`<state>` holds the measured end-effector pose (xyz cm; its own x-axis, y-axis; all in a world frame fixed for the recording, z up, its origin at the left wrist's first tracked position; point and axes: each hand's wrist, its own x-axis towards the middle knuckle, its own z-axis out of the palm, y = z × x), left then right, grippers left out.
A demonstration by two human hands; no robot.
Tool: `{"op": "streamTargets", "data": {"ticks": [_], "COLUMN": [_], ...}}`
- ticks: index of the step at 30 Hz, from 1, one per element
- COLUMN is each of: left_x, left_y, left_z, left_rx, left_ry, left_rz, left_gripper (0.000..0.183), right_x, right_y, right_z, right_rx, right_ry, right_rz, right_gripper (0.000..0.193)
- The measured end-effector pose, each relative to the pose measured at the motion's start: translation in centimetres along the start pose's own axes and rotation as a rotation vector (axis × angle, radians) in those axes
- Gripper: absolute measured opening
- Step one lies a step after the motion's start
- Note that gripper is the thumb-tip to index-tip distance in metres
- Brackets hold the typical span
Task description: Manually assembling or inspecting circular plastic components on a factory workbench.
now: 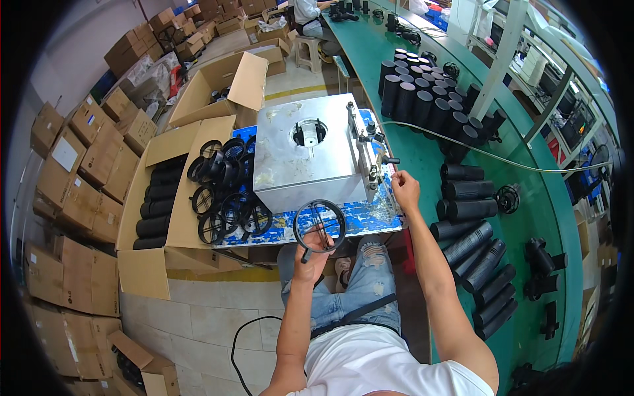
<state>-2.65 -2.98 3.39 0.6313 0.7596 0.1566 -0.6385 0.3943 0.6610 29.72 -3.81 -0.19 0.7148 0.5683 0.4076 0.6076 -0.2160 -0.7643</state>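
Black ring (343, 229), gripped by left hand (310, 265) at worktop's (362, 222) near edge, stub (306, 255) nearward; rightward, right hand (405, 191) curled, contents unclear.

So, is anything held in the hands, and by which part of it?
The left hand holds a black ring by its lower rim; whether the right hand holds anything cannot be told.
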Motion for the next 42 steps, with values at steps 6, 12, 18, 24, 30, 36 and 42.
{"op": "streamTargets", "data": {"ticks": [6, 12, 18, 24, 30, 36, 42], "left_x": [0.2, 0.2, -0.5, -0.3, -0.5, -0.4, -0.4], "left_y": [1.0, 0.3, -0.6, -0.8, -1.1, -1.4, -1.1], "left_z": [1.1, -0.2, -0.6, -0.9, -1.4, -1.3, -0.4], "left_rx": [-0.114, -0.147, -0.215, -0.202, -0.233, -0.188, -0.149], "left_ry": [-0.091, -0.171, -0.093, -0.095, -0.112, -0.056, -0.012], "left_rz": [-0.046, -0.046, -0.041, -0.039, -0.055, 0.005, 0.037], "left_gripper": [0.061, 0.066, 0.085, 0.083, 0.077, 0.08, 0.074], "right_x": [0.0, 0.0, 0.0, 0.0, 0.0, -0.1, 0.0], "right_y": [0.2, -0.2, -0.3, -0.3, 0.1, -0.2, -0.1], "right_z": [0.0, -0.1, -0.2, -0.1, 0.0, -0.1, -0.1], "right_rx": [-0.02, -0.019, -0.015, -0.024, -0.031, -0.024, -0.012], "right_ry": [-0.001, -0.013, -0.018, -0.02, -0.002, -0.008, 0.0], "right_rz": [0.002, 0.016, 0.024, 0.025, 0.001, 0.008, 0.009], "right_gripper": [0.012, 0.014, 0.014, 0.014, 0.013, 0.014, 0.014]}}
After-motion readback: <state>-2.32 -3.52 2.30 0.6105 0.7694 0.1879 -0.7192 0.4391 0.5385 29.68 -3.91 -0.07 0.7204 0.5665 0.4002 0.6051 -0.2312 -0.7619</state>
